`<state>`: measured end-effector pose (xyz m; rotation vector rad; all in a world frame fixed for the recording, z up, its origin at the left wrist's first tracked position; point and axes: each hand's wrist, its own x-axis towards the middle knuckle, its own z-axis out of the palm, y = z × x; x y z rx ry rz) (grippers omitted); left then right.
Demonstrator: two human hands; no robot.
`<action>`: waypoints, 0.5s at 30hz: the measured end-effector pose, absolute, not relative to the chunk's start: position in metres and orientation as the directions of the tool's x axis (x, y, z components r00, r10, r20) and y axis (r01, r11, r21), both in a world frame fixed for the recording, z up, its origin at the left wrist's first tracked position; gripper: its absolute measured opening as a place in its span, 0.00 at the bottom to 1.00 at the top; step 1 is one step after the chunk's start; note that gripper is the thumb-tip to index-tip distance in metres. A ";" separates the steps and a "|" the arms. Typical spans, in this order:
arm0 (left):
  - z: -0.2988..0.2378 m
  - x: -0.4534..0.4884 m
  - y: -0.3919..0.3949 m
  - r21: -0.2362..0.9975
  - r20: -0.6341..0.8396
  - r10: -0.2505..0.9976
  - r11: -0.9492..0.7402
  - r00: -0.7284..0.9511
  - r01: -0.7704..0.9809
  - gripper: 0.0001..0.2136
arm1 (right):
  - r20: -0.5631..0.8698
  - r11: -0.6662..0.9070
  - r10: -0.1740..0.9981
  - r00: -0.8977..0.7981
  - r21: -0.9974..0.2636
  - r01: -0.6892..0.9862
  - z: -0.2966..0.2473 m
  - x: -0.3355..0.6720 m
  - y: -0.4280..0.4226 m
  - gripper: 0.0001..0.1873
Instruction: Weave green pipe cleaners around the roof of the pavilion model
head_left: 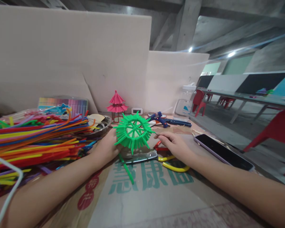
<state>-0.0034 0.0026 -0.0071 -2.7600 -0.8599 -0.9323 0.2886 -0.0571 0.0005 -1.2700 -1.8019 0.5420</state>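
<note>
A round green pipe-cleaner frame (pixel 133 143), with spokes inside a ring and a fringe of short pieces pointing outward, is held up in the middle. My left hand (pixel 108 143) is closed on its left side, with its fingertips hidden behind the frame. My right hand (pixel 171 143) pinches a thin dark wire at the frame's right edge; a bit of green shows at the wire's far end. Beneath the frame lie scissors (pixel 175 167) with yellow handles. A loose green pipe cleaner (pixel 127 170) rests across their blades. Red handles (pixel 158 145) show just behind, partly covered.
Bundles of coloured pipe cleaners (pixel 38 136) fill the left side, before a marker set (pixel 63 106). A pink pagoda model (pixel 115 103), a blue glue gun (pixel 160 118) and a clear bottle (pixel 184 103) stand at the back. A phone (pixel 223 152) lies right; a white cable (pixel 16 190) crosses lower left.
</note>
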 end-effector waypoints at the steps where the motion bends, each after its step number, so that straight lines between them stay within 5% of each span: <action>1: -0.007 -0.003 0.002 0.091 0.584 0.491 -0.831 0.646 0.549 0.16 | 0.389 0.394 0.912 -0.130 -0.741 0.543 0.001 0.288 -0.058 0.19; 15: -0.003 -0.003 0.000 0.029 0.586 0.457 -0.838 0.670 0.545 0.18 | 0.378 0.398 0.915 -0.145 -0.777 0.488 -0.004 0.291 -0.058 0.21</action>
